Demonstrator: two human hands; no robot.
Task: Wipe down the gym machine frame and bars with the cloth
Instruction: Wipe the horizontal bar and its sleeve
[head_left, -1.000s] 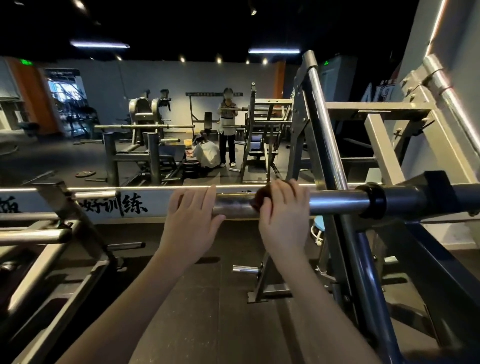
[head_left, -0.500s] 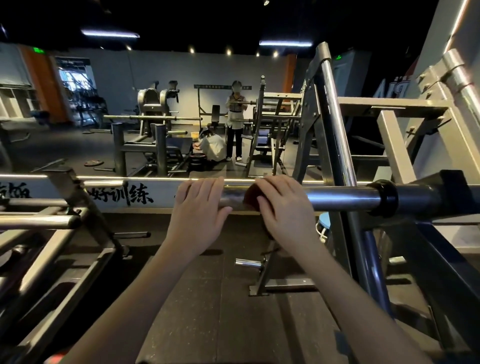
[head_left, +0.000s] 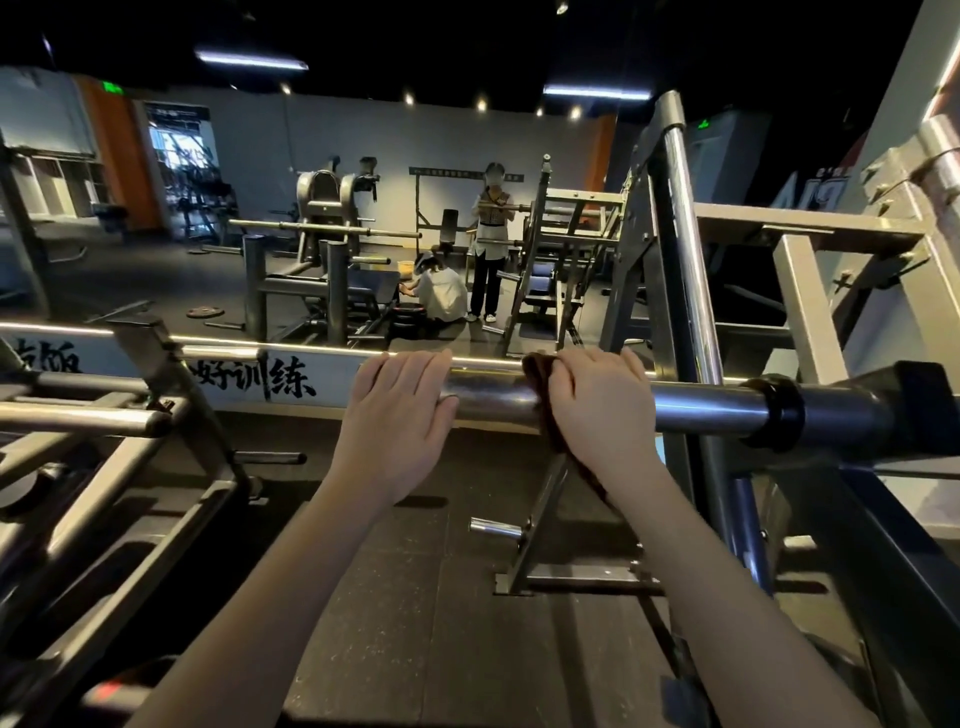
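A chrome bar (head_left: 493, 397) runs across in front of me into a black collar (head_left: 779, 413) on the dark machine frame (head_left: 893, 415). My right hand (head_left: 597, 410) grips a dark brown cloth (head_left: 537, 374) wrapped over the bar, and a tail of the cloth hangs below my wrist. My left hand (head_left: 400, 415) rests on the bar's free end, fingers laid fairly straight over the top and thumb against the chrome. A slanted chrome upright (head_left: 685, 234) rises just right of my right hand.
Grey racks and bars (head_left: 104, 415) stand at the left. A plate-holder stand (head_left: 540, 530) sits on the dark floor below the bar. Farther off, two people (head_left: 488, 244) are among other machines. A low wall with black lettering (head_left: 260, 382) runs behind the bar.
My left fingers, pointing up before, now lie over the bar. My right hand stays on the cloth at about the same place on the bar. The view has shifted slightly.
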